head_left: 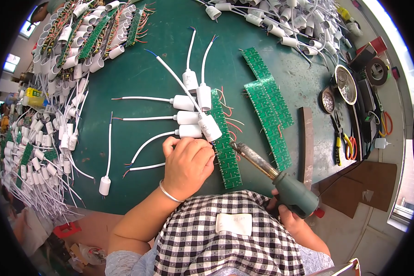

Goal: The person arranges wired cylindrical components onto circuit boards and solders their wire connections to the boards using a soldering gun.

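Note:
My right hand [290,218] is wrapped round the green handle of a soldering iron [296,193]. Its tip touches or hovers just over the right edge of a long green circuit board strip [227,161]; which of the two I cannot tell. My left hand [188,163] is closed, its fingertips at the strip's left edge, and what they pinch is hidden. Just above them a white cylindrical cap with a cable [210,127] lies tilted over the strip. Several similar corded caps, such as one white cap [184,102], lie along the board's left side. Thin red wires [234,122] stick out on its right.
More green board strips [269,108] lie to the right, beside a brown bar [305,147]. Metal bowls [345,84], yellow-black pliers [338,149] and orange-handled cutters [350,149] sit at the right edge. Corded caps are heaped far right [303,20] and left [41,156]. A single corded cap [105,185] lies front left.

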The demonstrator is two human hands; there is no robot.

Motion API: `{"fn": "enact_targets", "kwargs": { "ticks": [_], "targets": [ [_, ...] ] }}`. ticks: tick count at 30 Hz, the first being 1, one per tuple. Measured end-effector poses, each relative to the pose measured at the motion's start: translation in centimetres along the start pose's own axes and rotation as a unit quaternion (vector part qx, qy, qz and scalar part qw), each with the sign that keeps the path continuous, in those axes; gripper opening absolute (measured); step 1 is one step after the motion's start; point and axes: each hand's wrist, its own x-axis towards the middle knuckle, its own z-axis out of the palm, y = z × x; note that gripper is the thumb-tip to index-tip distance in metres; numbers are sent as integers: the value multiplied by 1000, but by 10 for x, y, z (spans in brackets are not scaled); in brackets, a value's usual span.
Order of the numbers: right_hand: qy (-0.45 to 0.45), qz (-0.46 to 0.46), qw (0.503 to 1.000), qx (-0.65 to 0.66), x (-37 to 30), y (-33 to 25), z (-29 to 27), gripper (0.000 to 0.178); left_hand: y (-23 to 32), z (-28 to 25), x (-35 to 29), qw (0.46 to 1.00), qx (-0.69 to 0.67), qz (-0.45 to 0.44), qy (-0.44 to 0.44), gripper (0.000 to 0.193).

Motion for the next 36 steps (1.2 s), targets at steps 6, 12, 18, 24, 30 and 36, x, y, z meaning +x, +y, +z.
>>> {"fn": "enact_targets", "kwargs": {
  "ticks": [6,12,18,24,30,36],
  "targets": [
    [43,-63,997,4,-1,-3,3,48,3,0,3,1000,-5,14,-3,17],
    [268,-152,951,34,21,-26,-26,62,1,2,-3,1000,23,13,1,16],
    [448,-355,812,-118,60,-63,-97,41,3,1,0,999,24,23,-7,14],
    [486,-128,864,2,120,-38,-166,31,3,4,1,999,29,26,-13,13],
    [428,-43,878,208,143,-32,-214,25,3,3,1,999,37,29,-14,14],
    [465,-49,860,205,136,-19,-202,26,1,3,-1,999,41,28,-22,14]
  ]
}}
